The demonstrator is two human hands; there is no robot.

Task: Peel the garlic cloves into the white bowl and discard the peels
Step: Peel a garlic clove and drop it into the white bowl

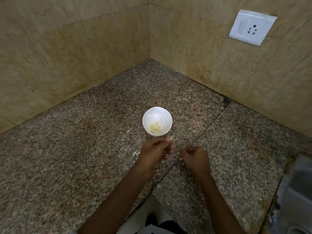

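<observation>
The white bowl (pixel 157 115) is sitting on the speckled stone counter (pixel 67 166), and every place below is being given from it. A small heap of peeled garlic cloves (pixel 155 128) is lying inside the bowl, gathered toward its near side; the rest of the inside is showing bare white.

Just beyond the bowl's near rim, the left hand (pixel 156 150) is hovering with its fingers curled in, and its fingertips are pinching a small pale garlic piece (pixel 171 138). Whether that piece is a clove or only skin is too small to tell. The right hand (pixel 194 159) is hanging nearer the person and to the right of the bowl, apart from the left hand, with its fingers drawn into a loose fist; whether it is holding anything cannot be told.

A curl of peel (pixel 135 153) is lying on the counter near and to the left of the bowl, just beside the left hand, and a tiny scrap (pixel 128 131) is lying just left of the bowl.

Far beyond the bowl, tiled walls (pixel 76 56) are meeting in a corner, and a white socket (pixel 252 27) is sitting on the right-hand wall.
</observation>
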